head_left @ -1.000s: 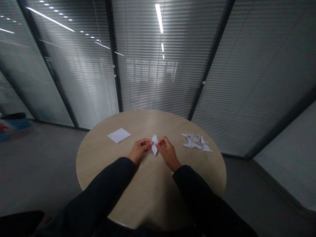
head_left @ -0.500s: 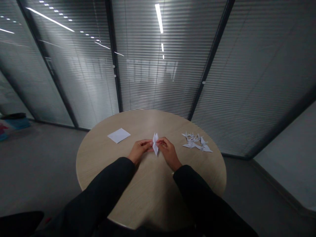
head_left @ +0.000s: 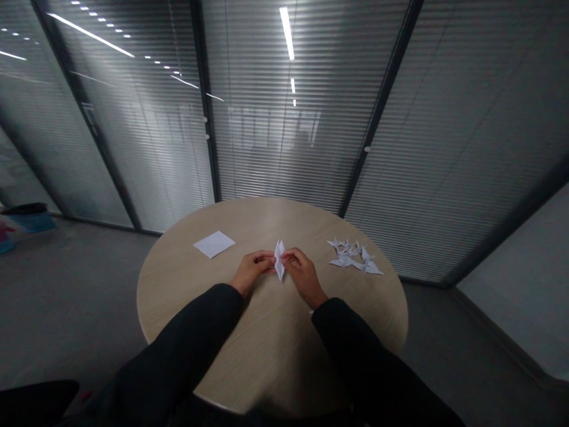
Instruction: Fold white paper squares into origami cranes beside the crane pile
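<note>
Between my two hands, over the middle of the round table, is a narrow folded white paper (head_left: 280, 268) with pointed ends and a split upper tip. My left hand (head_left: 252, 270) pinches its left edge with thumb and fingers. From the other side, my right hand (head_left: 303, 274) grips it near the centre, fingertips pressed on the paper. Several folded white paper cranes (head_left: 354, 257) lie grouped at the table's right. To the left rests a flat white square of paper (head_left: 214, 244).
The round wooden table (head_left: 267, 344) has a curved edge on all sides. Behind it stands a glass partition with blinds (head_left: 284, 160) in dark frames. A blue bin (head_left: 32, 218) is on the floor at far left.
The folded paper has tilted or shifted very slightly to the left between my fingers. Both hands keep nearly the same position and hold.
</note>
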The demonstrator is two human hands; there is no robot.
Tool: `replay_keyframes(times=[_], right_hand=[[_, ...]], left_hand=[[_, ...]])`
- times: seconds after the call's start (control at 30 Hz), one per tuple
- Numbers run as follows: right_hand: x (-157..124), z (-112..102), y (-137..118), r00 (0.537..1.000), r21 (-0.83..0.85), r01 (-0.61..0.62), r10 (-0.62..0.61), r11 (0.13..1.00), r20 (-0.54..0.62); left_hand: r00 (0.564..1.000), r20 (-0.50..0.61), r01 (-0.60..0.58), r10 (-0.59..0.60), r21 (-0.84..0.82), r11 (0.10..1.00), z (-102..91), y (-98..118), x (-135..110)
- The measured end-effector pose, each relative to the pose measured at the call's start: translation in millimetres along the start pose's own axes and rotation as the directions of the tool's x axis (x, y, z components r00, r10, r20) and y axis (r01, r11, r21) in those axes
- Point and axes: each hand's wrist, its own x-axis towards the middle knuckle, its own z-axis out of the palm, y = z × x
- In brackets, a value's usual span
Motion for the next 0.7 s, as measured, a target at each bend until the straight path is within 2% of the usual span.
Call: replay_keyframes(times=[0.2,0.37,0.47,0.57,0.7], right_hand=[[-2.7,3.2,-6.7,0.996,-0.122,0.091,-0.087,0.988,0.035],[-4.2,3.9,-10.8,0.994,-0.105,0.105,-0.101,0.989,0.040],[-4.8,5.6,-12.3,0.996,-0.094,0.086,-0.084,0.992,0.031],[-5.1,7.7,-11.4,0.999,-0.103,0.037,-0.037,0.994,0.004],[-4.5,7.8,-9.0,0.999,-0.119,-0.001,-0.003,0.993,-0.032]], left_hand=[[0.996,0.018,-0.084,0.082,0.147,0.986,0.0,-6.2,2.5],[0.994,0.020,-0.112,0.111,0.212,0.971,-1.6,-7.4,3.7],[0.979,-0.020,-0.187,0.202,0.295,0.937,-2.4,-5.7,2.3],[0.953,-0.027,-0.261,0.301,0.425,0.867,-1.0,-3.4,-1.5],[0.945,0.008,-0.286,0.327,0.505,0.815,2.2,-0.5,-6.6]])
